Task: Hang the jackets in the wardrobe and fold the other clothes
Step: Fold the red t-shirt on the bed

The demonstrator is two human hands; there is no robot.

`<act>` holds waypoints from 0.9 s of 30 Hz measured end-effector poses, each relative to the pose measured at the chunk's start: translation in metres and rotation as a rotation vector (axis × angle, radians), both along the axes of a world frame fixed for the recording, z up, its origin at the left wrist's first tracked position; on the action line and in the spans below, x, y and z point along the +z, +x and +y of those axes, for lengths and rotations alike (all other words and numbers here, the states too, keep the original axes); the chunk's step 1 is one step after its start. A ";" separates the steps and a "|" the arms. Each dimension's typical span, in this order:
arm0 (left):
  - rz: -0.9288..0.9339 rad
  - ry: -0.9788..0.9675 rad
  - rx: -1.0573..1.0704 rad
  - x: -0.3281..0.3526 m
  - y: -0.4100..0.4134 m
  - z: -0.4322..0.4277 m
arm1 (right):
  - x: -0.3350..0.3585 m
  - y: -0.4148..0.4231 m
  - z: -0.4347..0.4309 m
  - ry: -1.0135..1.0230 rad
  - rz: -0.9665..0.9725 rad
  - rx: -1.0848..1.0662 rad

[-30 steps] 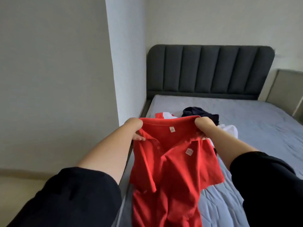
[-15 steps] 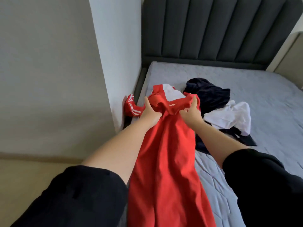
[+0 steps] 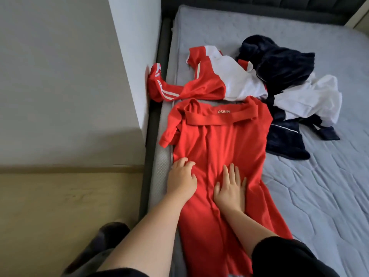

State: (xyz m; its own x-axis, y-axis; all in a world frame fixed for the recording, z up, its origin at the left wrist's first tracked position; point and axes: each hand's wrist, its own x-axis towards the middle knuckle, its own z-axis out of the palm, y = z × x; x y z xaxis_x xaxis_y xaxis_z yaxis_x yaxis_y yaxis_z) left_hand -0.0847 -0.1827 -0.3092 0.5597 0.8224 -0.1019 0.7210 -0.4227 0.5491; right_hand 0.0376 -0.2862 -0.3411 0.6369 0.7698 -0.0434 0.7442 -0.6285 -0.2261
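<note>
A red polo shirt (image 3: 219, 148) lies lengthwise along the left edge of the mattress (image 3: 319, 196), its collar end farthest from the person, with white lettering on the folded collar band. 1 sleeve sticks out to the left near the mattress edge. The left hand (image 3: 182, 179) rests on the shirt's left side, fingers curled onto the fabric; whether it pinches a fold there is hard to tell from this angle. The right hand (image 3: 229, 188) lies flat on the middle of the shirt, palm down, fingers spread and pressed to the cloth. Both forearms are bare, and a black sleeve (image 3: 283, 256) covers the right upper arm.

Just beyond the collar lies a red and white jacket (image 3: 209, 80) with white stripes, 1 sleeve of it hanging over the bed frame toward the wall (image 3: 60, 76). To the right of it a dark navy garment (image 3: 279, 64) is heaped, with a crumpled white garment (image 3: 311, 100) on top of its lower part; the navy cloth touches the red shirt's right edge. A wooden floor (image 3: 60, 206) shows at the left.
</note>
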 end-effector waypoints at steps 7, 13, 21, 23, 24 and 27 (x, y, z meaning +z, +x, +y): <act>-0.086 0.203 0.007 -0.010 -0.004 -0.003 | -0.006 -0.002 0.008 0.035 -0.064 -0.032; -0.169 0.109 0.115 -0.009 -0.005 -0.040 | -0.006 -0.003 0.007 0.076 -0.071 -0.034; 0.091 0.085 -0.086 0.001 -0.042 -0.118 | 0.017 -0.019 -0.026 0.078 0.097 0.007; 0.148 0.050 -0.105 0.012 -0.042 -0.127 | 0.021 -0.026 -0.053 0.072 0.168 0.077; 0.168 0.041 -0.126 0.016 -0.042 -0.132 | 0.023 -0.028 -0.068 0.073 0.207 0.116; 0.225 0.052 -0.246 0.026 -0.039 -0.147 | 0.031 -0.025 -0.110 0.092 0.325 0.198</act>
